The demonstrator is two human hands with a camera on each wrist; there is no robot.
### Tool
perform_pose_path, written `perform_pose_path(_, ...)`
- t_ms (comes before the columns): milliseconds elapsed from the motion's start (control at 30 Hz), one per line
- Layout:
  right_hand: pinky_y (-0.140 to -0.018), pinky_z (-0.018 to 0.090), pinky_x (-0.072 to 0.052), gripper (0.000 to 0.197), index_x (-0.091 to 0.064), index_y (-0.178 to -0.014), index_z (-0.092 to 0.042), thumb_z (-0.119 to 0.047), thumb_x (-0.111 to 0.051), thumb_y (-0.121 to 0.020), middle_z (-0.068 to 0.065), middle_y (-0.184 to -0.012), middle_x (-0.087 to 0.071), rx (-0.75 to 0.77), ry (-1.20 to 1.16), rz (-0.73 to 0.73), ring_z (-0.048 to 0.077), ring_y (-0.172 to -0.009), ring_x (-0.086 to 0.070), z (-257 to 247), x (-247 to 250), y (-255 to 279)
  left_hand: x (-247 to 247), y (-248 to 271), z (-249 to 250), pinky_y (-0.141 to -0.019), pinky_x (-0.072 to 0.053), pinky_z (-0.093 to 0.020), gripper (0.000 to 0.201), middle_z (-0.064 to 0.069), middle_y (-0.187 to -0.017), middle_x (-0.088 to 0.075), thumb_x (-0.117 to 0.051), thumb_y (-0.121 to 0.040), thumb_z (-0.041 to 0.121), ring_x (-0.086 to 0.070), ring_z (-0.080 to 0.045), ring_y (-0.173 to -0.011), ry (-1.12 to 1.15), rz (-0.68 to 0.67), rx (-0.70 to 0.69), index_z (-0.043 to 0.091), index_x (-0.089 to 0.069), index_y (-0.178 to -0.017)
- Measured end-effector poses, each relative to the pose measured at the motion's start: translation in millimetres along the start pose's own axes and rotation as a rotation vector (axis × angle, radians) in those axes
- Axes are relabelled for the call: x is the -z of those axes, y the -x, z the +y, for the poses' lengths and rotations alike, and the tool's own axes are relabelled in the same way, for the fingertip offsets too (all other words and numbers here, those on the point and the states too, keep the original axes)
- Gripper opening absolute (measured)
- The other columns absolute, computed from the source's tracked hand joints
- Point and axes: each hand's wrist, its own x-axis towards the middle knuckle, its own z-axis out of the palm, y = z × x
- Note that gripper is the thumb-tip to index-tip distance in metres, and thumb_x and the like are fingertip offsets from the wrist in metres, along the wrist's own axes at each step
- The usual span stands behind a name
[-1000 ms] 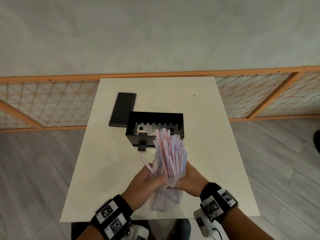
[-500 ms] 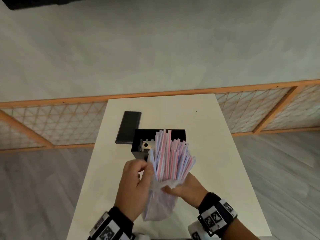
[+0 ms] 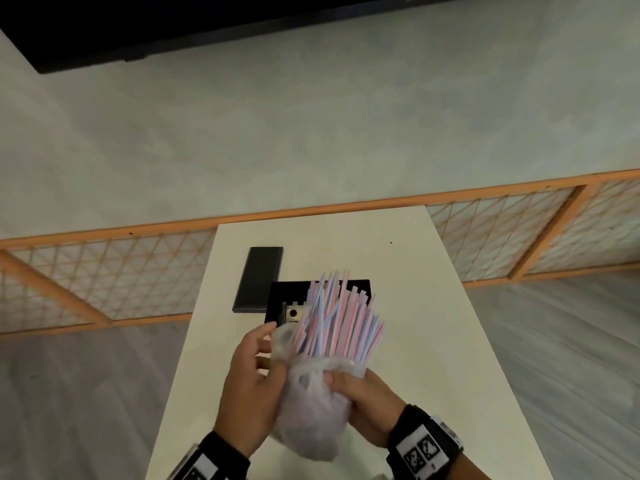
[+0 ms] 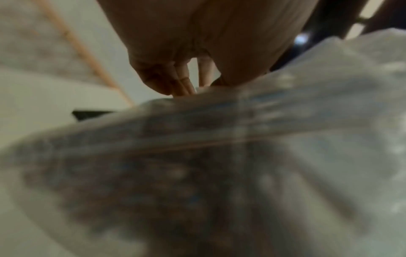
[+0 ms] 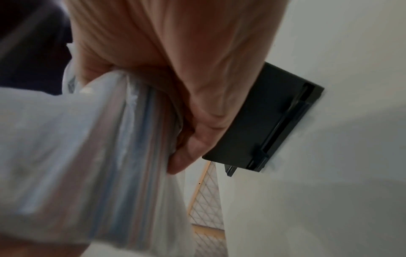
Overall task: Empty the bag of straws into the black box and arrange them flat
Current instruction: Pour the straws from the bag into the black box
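Bag [image 3: 313, 403] pulled lower off straws [image 3: 337, 322]; right hand [image 3: 367, 410] grips it, left hand [image 3: 254, 382] pinches it.

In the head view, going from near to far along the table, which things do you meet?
Plastic bag gripped by both hands → straws → black box → flat black lid.
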Motion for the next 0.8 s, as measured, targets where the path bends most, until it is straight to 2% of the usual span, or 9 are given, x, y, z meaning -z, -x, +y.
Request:
perform_pose_path(133, -0.120, 0.053, -0.036, 0.053, -0.061, -0.140, -0.009, -0.043, -0.062, -0.099, 0.020, -0.143, -0.060, -0.163, -0.088, 0.029, 0.038, -0.137, -0.054, -16.9, -10.3, -11.6, 15.9, -6.0, -1.9, -0.119, -0.029, -0.029, 0.043, 0.027, -0.157, -0.037, -0.055, -0.104, 0.038, -0.031, 0.008, -0.146, -0.014, -0.222, -0.208, 0.046, -0.047, -0.145)
perform_pose_path(233, -0.119, 0.051, -0.038, 0.049, -0.064, -0.138, -0.011, -0.044, -0.055, -0.103, 0.018, -0.144, -0.060, -0.148, -0.099, -0.004, 0.035, -0.137, -0.054, -36.0, -14.4, -18.8, 16.4, -15.2, 1.2, -0.121, -0.022, -0.021, 0.086, 0.039, -0.160, -0.017, -0.071, -0.081, 0.066, -0.008, 0.009, -0.153, -0.054, -0.499, -0.137, 0.061, -0.024, -0.152)
perform_pose_path(300, -0.115, 0.050, -0.042, 0.053, -0.065, -0.137, -0.009, -0.048, -0.057, -0.101, 0.020, -0.140, -0.062, -0.154, -0.165, -0.006, 0.035, -0.136, -0.055, -46.0, -12.1, -23.5, 15.1, -13.8, 6.9, -0.121, -0.015, -0.017, 0.127, 0.045, -0.159, 0.009, -0.080, -0.062, 0.072, 0.006, 0.019, -0.148, -0.314, -0.604, -0.225, 0.057, 0.005, -0.156)
perform_pose_path(433, -0.119, 0.052, -0.037, 0.057, -0.056, -0.145, -0.007, -0.048, -0.047, -0.106, 0.019, -0.142, -0.061, -0.174, -0.270, 0.083, 0.035, -0.137, -0.054, -48.8, -3.2, -39.7, 7.1, -28.4, 22.4, -0.121, -0.034, -0.032, 0.160, 0.034, -0.158, 0.034, -0.083, -0.047, 0.086, 0.000, 0.009, -0.149, -0.534, -0.636, -0.331, 0.046, 0.031, -0.153)
perform_pose_path(533, -0.106, 0.052, -0.051, 0.038, -0.063, -0.135, -0.009, -0.033, -0.051, -0.108, 0.016, -0.129, -0.070, -0.171, -0.222, 0.124, 0.035, -0.121, -0.066, -59.1, -6.5, -40.1, -4.8, -44.0, 26.8, -0.121, -0.035, -0.034, 0.134, 0.020, -0.169, -0.002, -0.085, -0.068, 0.068, -0.016, 0.001, -0.154, -0.391, -0.564, -0.382, 0.036, 0.004, -0.163)
perform_pose_path(600, -0.084, 0.043, -0.061, 0.023, -0.065, -0.121, -0.014, -0.017, -0.047, -0.108, 0.007, -0.103, -0.078, -0.141, -0.178, 0.104, 0.026, -0.093, -0.075, -69.0, -8.0, -41.0, -10.2, -46.7, 30.4, -0.112, -0.045, -0.043, 0.084, 0.008, -0.147, -0.048, -0.081, -0.085, 0.034, -0.050, -0.012, -0.136, -0.168, -0.554, -0.351, 0.032, -0.033, -0.153)
perform_pose_path(667, -0.073, 0.036, -0.061, 0.020, -0.063, -0.120, -0.016, -0.019, -0.057, -0.102, 0.001, -0.092, -0.078, -0.104, -0.067, 0.112, 0.020, -0.082, -0.075, -73.0, -5.0, -54.8, -10.3, -50.2, 36.1, -0.099, -0.054, -0.041, 0.070, 0.010, -0.126, -0.060, -0.077, -0.086, 0.020, -0.062, -0.016, -0.118, -0.125, -0.519, -0.364, 0.040, -0.042, -0.143)
perform_pose_path(733, -0.073, 0.033, -0.059, 0.063, -0.053, -0.132, -0.019, -0.046, -0.078, -0.081, 0.002, -0.105, -0.074, -0.156, 0.083, 0.198, 0.020, -0.089, -0.075, -80.5, -4.2, -67.1, -6.3, -52.9, 47.2, -0.099, -0.053, -0.028, 0.080, 0.017, -0.130, -0.061, -0.078, -0.085, 0.016, -0.061, -0.008, -0.122, -0.075, -0.497, -0.375, 0.055, -0.038, -0.141)
perform_pose_path(800, -0.095, 0.042, -0.051, 0.114, -0.010, -0.161, -0.033, -0.081, -0.068, -0.074, 0.007, -0.159, -0.038, -0.182, 0.354, 0.344, 0.032, -0.135, -0.054, -88.2, -1.8, -78.1, -1.5, -60.1, 51.2, -0.102, -0.049, -0.024, 0.082, 0.022, -0.131, -0.062, -0.077, -0.086, 0.010, -0.059, -0.001, -0.125, -0.039, -0.511, -0.364, 0.062, -0.039, -0.137)
